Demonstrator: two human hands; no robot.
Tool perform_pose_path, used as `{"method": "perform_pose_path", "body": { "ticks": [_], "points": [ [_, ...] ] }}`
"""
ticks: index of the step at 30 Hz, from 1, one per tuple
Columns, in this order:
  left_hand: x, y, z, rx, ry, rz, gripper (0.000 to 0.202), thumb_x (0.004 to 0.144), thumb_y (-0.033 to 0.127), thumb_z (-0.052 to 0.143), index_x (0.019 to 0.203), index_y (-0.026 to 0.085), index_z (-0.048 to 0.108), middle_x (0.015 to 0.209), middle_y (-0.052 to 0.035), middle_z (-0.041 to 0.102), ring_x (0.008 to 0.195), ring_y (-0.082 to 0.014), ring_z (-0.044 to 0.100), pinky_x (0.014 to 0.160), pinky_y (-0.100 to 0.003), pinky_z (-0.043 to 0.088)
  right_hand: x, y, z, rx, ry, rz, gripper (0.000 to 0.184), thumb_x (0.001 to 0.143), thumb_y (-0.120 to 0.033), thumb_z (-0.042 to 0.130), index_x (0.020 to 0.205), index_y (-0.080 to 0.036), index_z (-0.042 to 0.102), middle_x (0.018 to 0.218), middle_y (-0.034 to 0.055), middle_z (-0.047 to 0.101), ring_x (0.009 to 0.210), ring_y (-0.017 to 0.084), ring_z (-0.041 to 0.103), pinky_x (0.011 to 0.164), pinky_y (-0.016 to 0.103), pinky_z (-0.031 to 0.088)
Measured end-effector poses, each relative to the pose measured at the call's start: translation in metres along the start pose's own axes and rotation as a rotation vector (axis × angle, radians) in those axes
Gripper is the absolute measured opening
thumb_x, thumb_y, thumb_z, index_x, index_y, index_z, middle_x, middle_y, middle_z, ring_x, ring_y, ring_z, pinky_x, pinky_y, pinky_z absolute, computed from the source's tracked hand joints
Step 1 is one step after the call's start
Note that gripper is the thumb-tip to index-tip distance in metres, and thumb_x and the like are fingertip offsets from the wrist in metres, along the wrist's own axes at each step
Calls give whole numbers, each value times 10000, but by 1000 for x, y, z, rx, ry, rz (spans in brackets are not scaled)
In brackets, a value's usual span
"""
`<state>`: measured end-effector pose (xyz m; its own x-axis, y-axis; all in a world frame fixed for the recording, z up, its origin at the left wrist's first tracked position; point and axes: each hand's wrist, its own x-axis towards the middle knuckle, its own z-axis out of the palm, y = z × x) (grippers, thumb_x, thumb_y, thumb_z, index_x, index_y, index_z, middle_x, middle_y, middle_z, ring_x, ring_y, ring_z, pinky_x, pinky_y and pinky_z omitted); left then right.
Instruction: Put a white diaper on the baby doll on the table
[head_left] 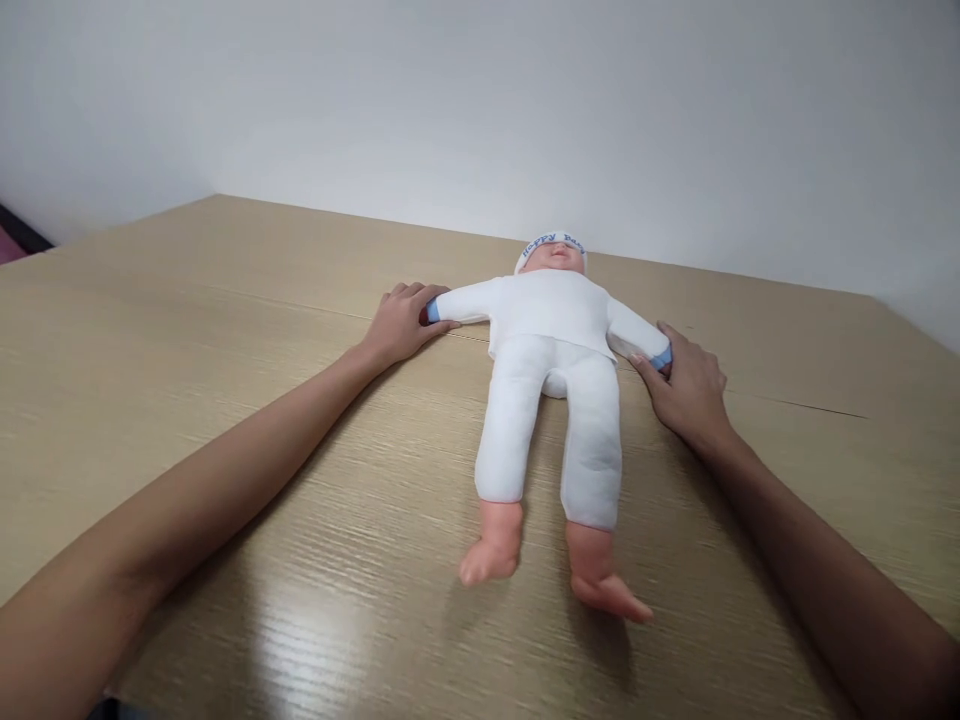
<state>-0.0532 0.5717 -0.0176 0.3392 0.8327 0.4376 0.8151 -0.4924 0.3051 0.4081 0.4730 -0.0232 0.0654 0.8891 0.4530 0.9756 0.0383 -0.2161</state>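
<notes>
A baby doll (551, 315) lies on its back on the wooden table, its head away from me and its bare feet towards me. It wears a white top and trousers with blue cuffs, and a white cap with blue lettering. My left hand (403, 322) is closed around the cuff end of the doll's arm on the left. On the other side, my right hand (688, 385) grips the opposite arm at its blue cuff. Both doll arms are stretched out sideways, and my fingers hide the doll's hands.
The light wooden table (187, 400) spreads out on all sides of the doll, with a thin seam running across it. A pale wall (480, 110) rises behind its far edge. Something dark and pinkish (19, 235) shows at the far left, beyond the table.
</notes>
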Motion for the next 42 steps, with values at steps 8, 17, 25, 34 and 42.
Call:
{"method": "perform_pose_path", "body": {
  "ticks": [8,17,25,34,42],
  "points": [
    [-8,6,-2,-39,-12,-3,671,965,686,619,1461,235,647,1333,-148,722,1222,-379,587,1110,-528,445,-8,-3,3,20,-46,165,893,996,-565,480,1711,-50,338,1577,312,557,1441,514,487,1165,722,404],
    [-53,31,-19,-7,96,-160,730,972,503,632,1632,216,509,1547,-210,593,1401,-443,499,1156,-604,407,-63,-37,-13,81,5,242,942,958,-485,545,1722,-63,191,1776,311,283,1636,481,269,1289,721,281],
    [-107,117,-68,-190,334,-11,355,1034,366,617,1348,210,664,1347,-139,694,1239,-313,602,1129,-482,461,-142,-132,-90,373,313,-4,673,1006,-387,583,1630,-214,401,1623,195,542,1535,378,468,1261,700,363],
    [-331,285,-85,-685,601,453,252,1137,289,444,968,221,618,745,-15,614,681,-186,540,685,-378,398,-339,-170,-159,507,399,-668,547,895,10,674,1371,-256,648,1136,50,766,1027,215,744,906,376,643],
    [-434,279,6,-763,-287,-355,309,1057,524,573,956,233,605,1017,-86,728,1033,-292,665,979,-434,483,-431,-107,-64,780,-234,503,631,837,-733,738,1214,-227,703,1078,90,749,995,288,712,945,473,595]
  ]
}}
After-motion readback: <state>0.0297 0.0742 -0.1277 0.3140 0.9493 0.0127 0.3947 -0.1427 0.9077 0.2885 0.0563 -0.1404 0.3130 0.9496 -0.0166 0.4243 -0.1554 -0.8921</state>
